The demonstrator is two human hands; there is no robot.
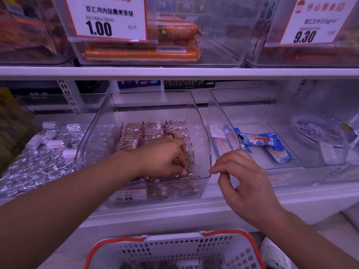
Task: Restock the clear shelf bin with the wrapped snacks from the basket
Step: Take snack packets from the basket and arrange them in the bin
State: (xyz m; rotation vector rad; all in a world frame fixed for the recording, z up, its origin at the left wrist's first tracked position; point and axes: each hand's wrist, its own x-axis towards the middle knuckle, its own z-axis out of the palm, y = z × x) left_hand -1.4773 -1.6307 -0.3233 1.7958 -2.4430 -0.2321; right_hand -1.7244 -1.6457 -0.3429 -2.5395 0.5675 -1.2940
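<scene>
Clear shelf bin (202, 152) between foil (38, 166), possibly blue packets (268, 144).

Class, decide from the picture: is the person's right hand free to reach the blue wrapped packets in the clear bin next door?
Probably yes. The right hand hovers at the front corner of the clear shelf bin, apparently holding nothing, and the blue wrapped packets lie in an open-topped neighbouring bin with nothing between.

Dim purplish cast, blurred warped edges.

We see the clear shelf bin (202, 133) tilted forward, wrapped snacks (147, 131) rowed inside; nearer us, the white, orange-rimmed basket (174, 249).
</scene>
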